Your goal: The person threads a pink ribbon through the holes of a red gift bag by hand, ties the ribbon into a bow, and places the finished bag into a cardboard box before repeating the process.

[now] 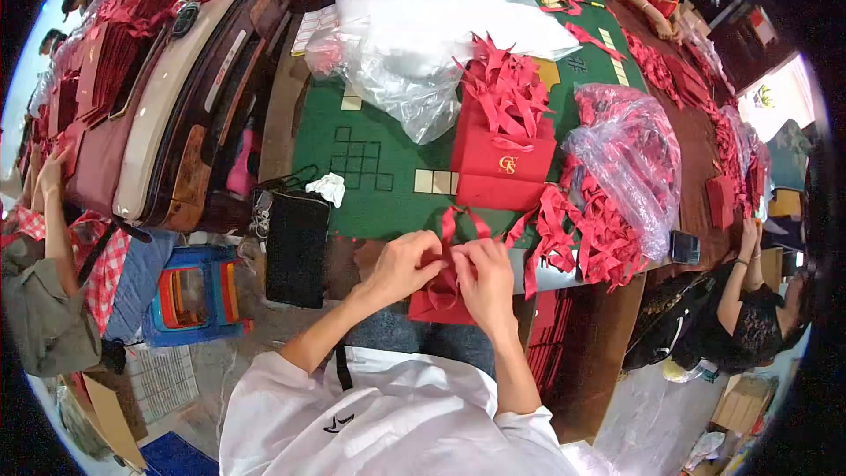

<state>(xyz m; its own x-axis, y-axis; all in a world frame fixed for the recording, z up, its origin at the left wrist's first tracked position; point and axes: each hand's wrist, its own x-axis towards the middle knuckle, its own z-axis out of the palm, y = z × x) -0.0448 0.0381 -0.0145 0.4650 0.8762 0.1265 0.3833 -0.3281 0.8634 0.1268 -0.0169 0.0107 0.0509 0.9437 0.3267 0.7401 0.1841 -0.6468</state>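
Note:
In front of my body a red paper bag (pixel 427 308) lies over the table's near edge and my lap. A red ribbon (pixel 448 227) loops up between my hands. My left hand (pixel 404 266) is closed, its fingertips pinched on the ribbon beside the bag's top. Just to the right, my right hand (pixel 486 275) also pinches ribbon, fingers bent together; the exact grip is partly hidden. Beyond them stands a stack of red gift bags (pixel 504 163) with gold lettering and bunched ribbons (pixel 507 88) on top. Loose red ribbons (pixel 582 234) lie at the right.
A clear plastic bag of ribbons (pixel 627 159) sits on the green table mat (pixel 401 137). White plastic sheeting (pixel 441 18) covers the back. At the left are a black pouch (pixel 295 247), crumpled tissue (pixel 327 189) and stacked stools (pixel 192 295). A phone (pixel 685 248) lies right. Other people work around.

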